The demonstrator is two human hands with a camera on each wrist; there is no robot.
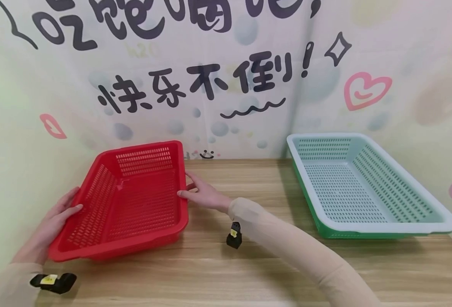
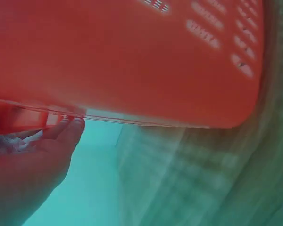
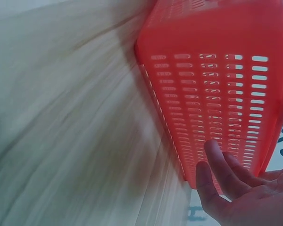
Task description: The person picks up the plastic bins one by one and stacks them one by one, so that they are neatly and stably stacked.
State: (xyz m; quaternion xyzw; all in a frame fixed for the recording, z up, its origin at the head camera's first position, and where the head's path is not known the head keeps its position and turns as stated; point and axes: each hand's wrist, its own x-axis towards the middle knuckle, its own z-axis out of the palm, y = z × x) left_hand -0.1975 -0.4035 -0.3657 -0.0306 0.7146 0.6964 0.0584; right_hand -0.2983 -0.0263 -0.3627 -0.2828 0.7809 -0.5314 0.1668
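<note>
A red plastic basket (image 1: 133, 245) with slotted walls and floor is at the left of the table in the head view, and nothing lies in it. My left hand (image 1: 51, 221) grips its left rim, thumb over the edge and fingers outside. At the opposite rim, my right hand (image 1: 206, 196) holds on with the thumb on top. In the right wrist view, that hand's fingers (image 3: 221, 169) lie against the slotted outer wall (image 3: 198, 94), and the basket's base is close over the table. The left wrist view has the left hand (image 2: 42, 160) under the rim.
On the right stands a white slotted basket (image 1: 387, 227) with a green outer basket (image 1: 360, 235) around it. Both are on the wood-grain table (image 1: 226, 273). A printed cloth backdrop (image 1: 202, 128) with black lettering hangs along the table's far edge. Each sleeve carries a small black wrist device.
</note>
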